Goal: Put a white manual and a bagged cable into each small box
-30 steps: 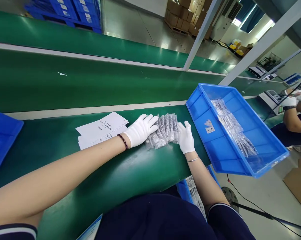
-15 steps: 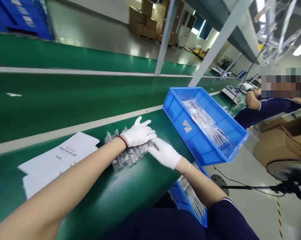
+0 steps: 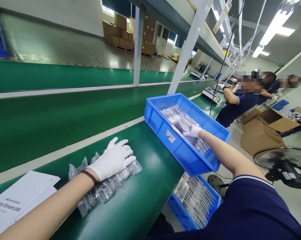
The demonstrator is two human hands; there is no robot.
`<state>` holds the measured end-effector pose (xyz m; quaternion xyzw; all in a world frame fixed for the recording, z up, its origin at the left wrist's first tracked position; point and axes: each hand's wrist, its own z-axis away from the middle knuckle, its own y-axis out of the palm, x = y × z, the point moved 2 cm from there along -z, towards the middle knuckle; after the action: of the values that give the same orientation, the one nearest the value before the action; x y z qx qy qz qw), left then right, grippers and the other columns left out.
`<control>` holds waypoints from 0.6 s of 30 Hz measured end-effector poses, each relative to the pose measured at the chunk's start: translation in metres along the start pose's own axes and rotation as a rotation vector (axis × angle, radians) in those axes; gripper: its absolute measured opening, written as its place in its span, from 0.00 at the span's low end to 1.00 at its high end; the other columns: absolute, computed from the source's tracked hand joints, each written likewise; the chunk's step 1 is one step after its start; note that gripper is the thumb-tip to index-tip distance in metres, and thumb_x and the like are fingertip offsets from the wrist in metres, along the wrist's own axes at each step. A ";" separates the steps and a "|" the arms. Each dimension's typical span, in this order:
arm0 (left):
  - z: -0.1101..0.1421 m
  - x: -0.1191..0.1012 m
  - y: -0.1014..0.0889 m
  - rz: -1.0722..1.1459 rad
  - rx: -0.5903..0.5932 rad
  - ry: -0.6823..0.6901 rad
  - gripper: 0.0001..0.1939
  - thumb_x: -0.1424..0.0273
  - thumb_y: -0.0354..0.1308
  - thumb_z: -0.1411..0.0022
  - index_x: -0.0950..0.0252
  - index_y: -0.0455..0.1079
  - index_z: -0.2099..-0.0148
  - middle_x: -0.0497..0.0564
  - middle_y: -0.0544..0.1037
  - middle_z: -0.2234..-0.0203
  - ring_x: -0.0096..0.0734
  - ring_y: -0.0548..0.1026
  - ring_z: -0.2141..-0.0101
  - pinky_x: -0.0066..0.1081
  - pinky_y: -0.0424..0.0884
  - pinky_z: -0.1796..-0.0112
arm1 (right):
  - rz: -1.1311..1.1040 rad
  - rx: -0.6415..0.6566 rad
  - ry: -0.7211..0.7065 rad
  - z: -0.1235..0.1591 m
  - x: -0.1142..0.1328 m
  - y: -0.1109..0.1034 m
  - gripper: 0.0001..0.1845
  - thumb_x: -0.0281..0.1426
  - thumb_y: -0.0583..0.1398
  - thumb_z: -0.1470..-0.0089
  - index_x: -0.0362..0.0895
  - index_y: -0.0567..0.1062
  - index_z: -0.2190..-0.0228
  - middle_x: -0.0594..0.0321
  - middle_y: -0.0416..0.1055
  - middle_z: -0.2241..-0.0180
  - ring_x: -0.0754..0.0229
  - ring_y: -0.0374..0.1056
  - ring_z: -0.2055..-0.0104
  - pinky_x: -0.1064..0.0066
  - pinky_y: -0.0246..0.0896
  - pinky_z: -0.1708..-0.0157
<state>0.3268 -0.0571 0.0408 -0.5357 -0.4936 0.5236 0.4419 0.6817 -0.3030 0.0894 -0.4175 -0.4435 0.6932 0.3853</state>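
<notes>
Both of my hands wear white gloves. My left hand (image 3: 112,160) lies flat, fingers spread, on a row of clear plastic packets (image 3: 102,188) spread over the green bench top (image 3: 140,206). My right hand (image 3: 193,131) reaches into a blue plastic bin (image 3: 180,148) at the bench's right end and rests on the clear packets (image 3: 180,120) inside. Its fingers are curled down among those packets, and I cannot make out whether they grip one.
White printed sheets (image 3: 15,200) lie at the bench's near left. A second blue bin of packets (image 3: 194,200) sits below the bench edge. Co-workers in dark blue (image 3: 240,100) work further down the line. A floor fan (image 3: 282,163) and cardboard boxes (image 3: 262,130) stand at the right.
My right hand has left the packets on the bench and moved right into the blue bin. My left hand has stayed on the row. The view has swung to the right.
</notes>
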 end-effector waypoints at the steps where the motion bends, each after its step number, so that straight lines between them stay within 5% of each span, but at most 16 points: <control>1: -0.001 0.000 0.001 0.001 -0.006 0.000 0.18 0.61 0.49 0.30 0.62 0.78 0.61 0.54 0.80 0.60 0.57 0.65 0.41 0.62 0.44 0.38 | 0.007 0.004 0.023 -0.006 -0.004 0.007 0.59 0.66 0.59 0.54 0.41 0.55 0.34 0.37 0.41 0.32 0.33 0.49 0.33 0.51 0.53 0.40; 4: -0.003 0.002 0.004 0.000 -0.018 0.006 0.19 0.61 0.48 0.30 0.61 0.78 0.62 0.53 0.80 0.60 0.57 0.65 0.42 0.62 0.45 0.39 | 0.047 0.043 0.012 -0.027 -0.019 0.015 0.61 0.67 0.57 0.54 0.38 0.53 0.33 0.33 0.41 0.32 0.32 0.54 0.36 0.51 0.56 0.43; 9: -0.007 0.005 0.010 -0.015 0.004 -0.007 0.21 0.59 0.45 0.30 0.60 0.78 0.61 0.53 0.80 0.59 0.56 0.64 0.40 0.59 0.44 0.38 | 0.089 0.111 -0.119 -0.060 -0.031 0.015 0.54 0.65 0.57 0.52 0.35 0.66 0.40 0.35 0.62 0.41 0.37 0.61 0.40 0.57 0.61 0.48; 15: -0.010 0.003 0.011 -0.030 -0.004 -0.008 0.21 0.59 0.45 0.30 0.60 0.78 0.61 0.52 0.80 0.59 0.55 0.65 0.41 0.59 0.45 0.37 | 0.042 0.127 -0.291 -0.065 -0.024 0.020 0.27 0.51 0.59 0.44 0.48 0.78 0.51 0.57 0.76 0.56 0.53 0.72 0.57 0.69 0.63 0.59; 18: -0.011 0.002 0.012 -0.047 -0.016 0.000 0.21 0.59 0.45 0.29 0.60 0.78 0.62 0.52 0.80 0.60 0.56 0.65 0.41 0.60 0.45 0.37 | 0.019 0.115 -0.340 -0.062 -0.019 0.021 0.22 0.47 0.57 0.42 0.54 0.78 0.50 0.64 0.77 0.61 0.57 0.72 0.63 0.70 0.62 0.61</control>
<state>0.3390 -0.0558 0.0292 -0.5275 -0.5102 0.5091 0.4498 0.7423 -0.3079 0.0582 -0.2757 -0.4578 0.7817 0.3214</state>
